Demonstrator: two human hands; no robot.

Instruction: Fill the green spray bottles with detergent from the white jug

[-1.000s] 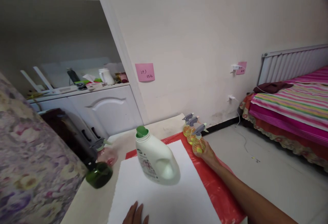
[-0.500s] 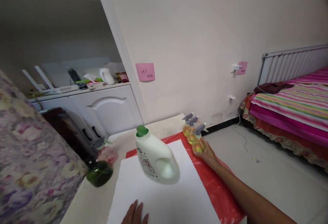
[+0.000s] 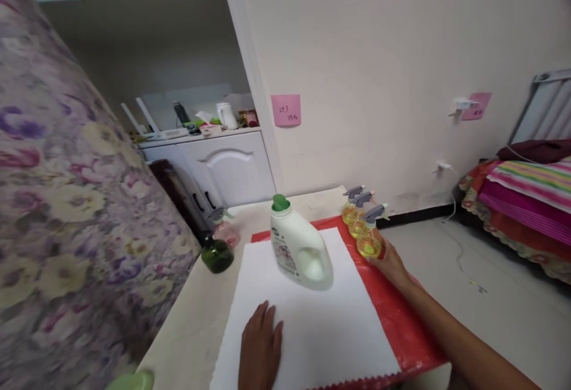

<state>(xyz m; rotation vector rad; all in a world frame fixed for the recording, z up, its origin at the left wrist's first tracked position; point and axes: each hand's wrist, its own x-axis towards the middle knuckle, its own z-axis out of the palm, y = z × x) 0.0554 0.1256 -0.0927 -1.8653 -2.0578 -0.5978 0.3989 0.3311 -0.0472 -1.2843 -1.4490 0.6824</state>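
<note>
My right hand (image 3: 389, 263) is closed round the nearest spray bottle (image 3: 369, 246), a small clear one with yellow liquid and a grey trigger head. It stands upright at the table's right edge, in a row with two similar spray bottles (image 3: 355, 223). My left hand (image 3: 262, 342) lies flat, fingers stretched out, on a white sheet (image 3: 330, 330). Between my hands and the wall stands a pale detergent jug (image 3: 294, 238); its neck is open and a green cap or spout shows inside. Neither hand touches the jug.
At the table's left are a dark green bottle (image 3: 217, 255) and a pink spray bottle (image 3: 226, 233). Red plastic (image 3: 392, 313) lies under the sheet. A floral curtain (image 3: 80, 200) hangs close on the left. The wall (image 3: 366, 69) stands behind, a bed (image 3: 526, 200) far right.
The view has swung left, so the table appears further right and more of it shows. My left hand has come further into view. My right hand stays on the same spray bottle.
</note>
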